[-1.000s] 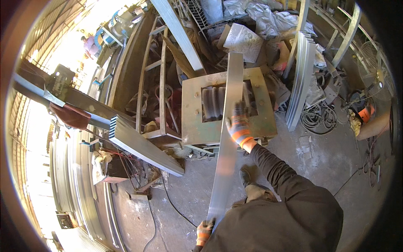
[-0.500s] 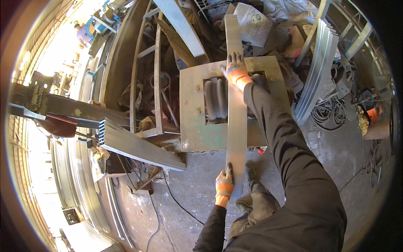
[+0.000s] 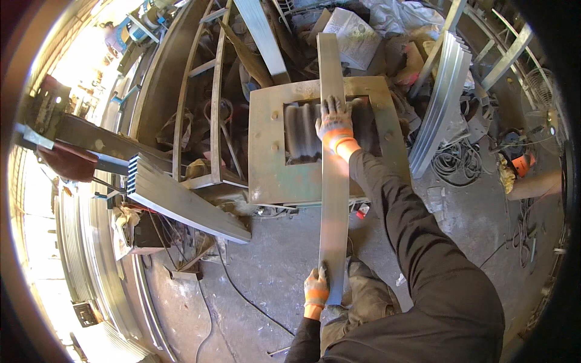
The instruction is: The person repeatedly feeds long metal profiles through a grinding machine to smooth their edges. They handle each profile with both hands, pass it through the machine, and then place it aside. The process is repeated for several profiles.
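A long, flat metal bar (image 3: pixel 334 212) lies lengthwise across a worn metal machine top (image 3: pixel 264 175). It crosses the opening where a dark, blurred roller (image 3: pixel 302 136) shows on both sides of it. My left hand (image 3: pixel 316 288), in a grey and orange glove, grips the bar's near end, thumb on top; its other fingers are partly hidden. Farther up, over the opening, my gloved right hand (image 3: pixel 334 126) rests flat on the bar with fingers stretched out. The bar hides the roller's middle.
Stacked metal bars (image 3: pixel 187 196) stick out at the left, and another bar stack (image 3: pixel 440 106) leans at the right. A metal rack (image 3: pixel 216 109) stands left of the machine. Coiled cable (image 3: pixel 457 162) lies on the floor at right; a black cable (image 3: pixel 248 296) runs near my feet.
The bar has slid toward me over the machine, its near end now closer to my body. Both hands have come nearer with it. The whole view has shifted slightly.
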`<state>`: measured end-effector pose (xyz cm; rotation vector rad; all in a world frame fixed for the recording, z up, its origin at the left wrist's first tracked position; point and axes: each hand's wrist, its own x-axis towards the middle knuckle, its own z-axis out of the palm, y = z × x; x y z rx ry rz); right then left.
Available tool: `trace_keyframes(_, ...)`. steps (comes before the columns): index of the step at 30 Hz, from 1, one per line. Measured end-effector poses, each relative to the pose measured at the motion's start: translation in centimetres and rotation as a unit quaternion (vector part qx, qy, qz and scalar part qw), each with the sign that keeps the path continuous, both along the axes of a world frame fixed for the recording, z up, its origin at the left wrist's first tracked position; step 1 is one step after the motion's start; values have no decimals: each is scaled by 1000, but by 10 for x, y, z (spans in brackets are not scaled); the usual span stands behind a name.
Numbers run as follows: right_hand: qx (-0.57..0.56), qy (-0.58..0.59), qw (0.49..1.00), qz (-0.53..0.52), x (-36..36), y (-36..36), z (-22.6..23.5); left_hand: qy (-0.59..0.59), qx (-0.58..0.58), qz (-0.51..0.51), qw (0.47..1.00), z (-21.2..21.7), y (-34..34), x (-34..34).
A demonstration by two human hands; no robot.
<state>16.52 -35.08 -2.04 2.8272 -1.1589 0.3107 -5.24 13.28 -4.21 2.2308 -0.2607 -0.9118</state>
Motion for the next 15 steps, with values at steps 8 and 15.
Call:
trace_keyframes(8, 34, 17, 999, 5, -119, 193, -1, 41, 2, 25, 999, -4, 194, -115)
trace_keyframes(15, 40, 38, 998, 11, -215, 381, 3, 32, 19, 33, 999, -24, 381, -219)
